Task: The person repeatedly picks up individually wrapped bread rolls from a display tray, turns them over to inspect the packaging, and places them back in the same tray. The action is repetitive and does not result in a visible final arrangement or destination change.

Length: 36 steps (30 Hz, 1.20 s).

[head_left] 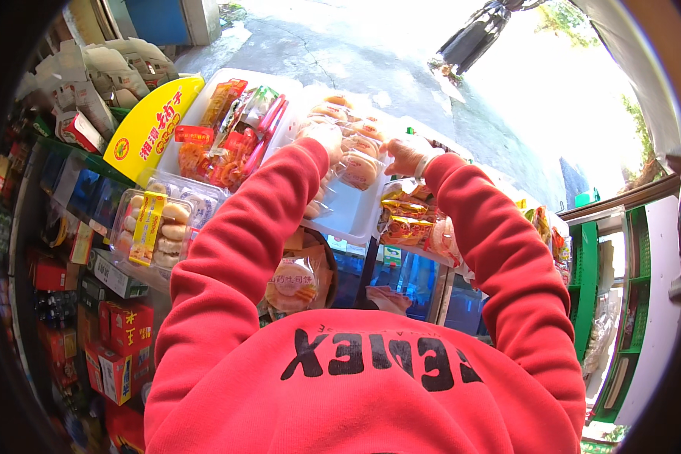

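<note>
Round golden pastries in clear wrappers (pixel 359 144) stand in rows at the far end of a white plastic tray (pixel 349 219). My left hand (pixel 324 136) is at the left side of these packs, its fingers closed on a wrapper and washed out by the light. On the other side, my right hand (pixel 408 153) has its fingers bent together at the packs' right edge, pinching the wrapper. A pale band circles the right wrist. More clear wrapping lies in the tray beside my left forearm.
Left is a white tray (pixel 180 160) of red snack packets, with a yellow sign (pixel 147 129) and a clear box of round pastries (pixel 153 227). Right of me are yellow snack packets (pixel 408 216) and green shelving (pixel 586 280). Red cartons (pixel 125 329) stand low at left.
</note>
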Available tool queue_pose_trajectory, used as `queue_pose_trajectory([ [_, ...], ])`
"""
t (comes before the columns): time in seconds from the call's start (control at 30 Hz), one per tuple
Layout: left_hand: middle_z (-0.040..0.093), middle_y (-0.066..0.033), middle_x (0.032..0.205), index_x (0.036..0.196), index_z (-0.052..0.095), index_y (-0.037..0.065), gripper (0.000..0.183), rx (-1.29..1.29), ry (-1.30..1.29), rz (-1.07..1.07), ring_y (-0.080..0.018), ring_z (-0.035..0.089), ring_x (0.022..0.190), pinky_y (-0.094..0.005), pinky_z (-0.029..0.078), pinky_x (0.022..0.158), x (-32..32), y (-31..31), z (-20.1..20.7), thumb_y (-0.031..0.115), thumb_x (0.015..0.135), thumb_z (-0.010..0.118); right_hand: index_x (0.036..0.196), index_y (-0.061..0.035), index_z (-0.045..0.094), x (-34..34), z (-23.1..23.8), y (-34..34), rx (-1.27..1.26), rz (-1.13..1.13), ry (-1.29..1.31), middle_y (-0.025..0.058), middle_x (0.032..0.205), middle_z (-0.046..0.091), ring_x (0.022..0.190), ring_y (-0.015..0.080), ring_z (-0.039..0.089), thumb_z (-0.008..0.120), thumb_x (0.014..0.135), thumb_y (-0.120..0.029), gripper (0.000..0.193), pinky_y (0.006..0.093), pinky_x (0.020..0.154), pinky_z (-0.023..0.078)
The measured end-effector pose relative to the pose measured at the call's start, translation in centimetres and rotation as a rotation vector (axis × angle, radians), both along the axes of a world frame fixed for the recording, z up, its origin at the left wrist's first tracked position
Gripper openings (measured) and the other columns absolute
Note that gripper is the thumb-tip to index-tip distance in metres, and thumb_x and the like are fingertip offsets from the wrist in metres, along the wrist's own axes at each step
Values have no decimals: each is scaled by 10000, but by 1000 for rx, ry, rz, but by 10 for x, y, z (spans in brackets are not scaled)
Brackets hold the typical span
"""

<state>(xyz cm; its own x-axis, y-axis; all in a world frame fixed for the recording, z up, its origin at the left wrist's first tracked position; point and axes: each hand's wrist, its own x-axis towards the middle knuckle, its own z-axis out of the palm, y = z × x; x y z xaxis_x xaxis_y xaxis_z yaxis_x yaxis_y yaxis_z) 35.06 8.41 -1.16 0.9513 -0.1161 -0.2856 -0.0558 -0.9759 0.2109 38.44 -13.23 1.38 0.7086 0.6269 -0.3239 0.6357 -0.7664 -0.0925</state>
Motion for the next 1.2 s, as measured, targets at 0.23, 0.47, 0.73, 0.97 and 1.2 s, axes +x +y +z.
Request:
queue_pose_trajectory([
  [0.23, 667, -145, 1274, 1256, 684, 71, 424, 8, 44, -9, -270, 628, 1201, -401, 488, 1012, 2, -7, 3, 321, 914, 677, 843, -51, 751, -10, -17, 8, -112, -20, -241, 229, 844, 708, 798, 363, 715, 584, 846, -147, 193, 442, 696, 572],
  [0.47, 655, -149, 1298, 1269, 675, 73, 416, 34, 41, -8, -263, 630, 1207, -395, 485, 1022, 2, -7, -5, 292, 916, 669, 893, -85, 769, -15, -19, 12, -178, 19, -409, 178, 869, 735, 843, 308, 739, 606, 821, -111, 180, 420, 724, 585],
  [0.73, 649, -184, 1290, 1254, 670, 24, 419, -115, 64, 90, -294, 631, 1196, -382, 488, 1018, -2, 3, 3, 267, 914, 639, 952, -29, 743, -26, -9, 17, -144, -78, -249, 217, 978, 713, 913, 363, 714, 592, 792, -31, 220, 445, 775, 573],
  [0.97, 667, -195, 1240, 1207, 698, 40, 365, 8, -38, 79, -289, 659, 1141, -395, 515, 972, -9, 2, 4, 250, 926, 600, 1044, -86, 740, -36, 20, 16, -10, -213, -310, 213, 973, 720, 909, 349, 717, 584, 843, -74, 255, 442, 788, 567],
  [1.2, 715, -192, 1021, 1053, 725, 117, 237, -61, -368, -133, -362, 686, 964, -460, 535, 841, -22, 9, -6, 147, 862, 588, 1098, -54, 706, -131, 62, 1, 842, -145, -308, 197, 890, 710, 803, 353, 697, 659, 847, -48, 256, 394, 733, 552],
])
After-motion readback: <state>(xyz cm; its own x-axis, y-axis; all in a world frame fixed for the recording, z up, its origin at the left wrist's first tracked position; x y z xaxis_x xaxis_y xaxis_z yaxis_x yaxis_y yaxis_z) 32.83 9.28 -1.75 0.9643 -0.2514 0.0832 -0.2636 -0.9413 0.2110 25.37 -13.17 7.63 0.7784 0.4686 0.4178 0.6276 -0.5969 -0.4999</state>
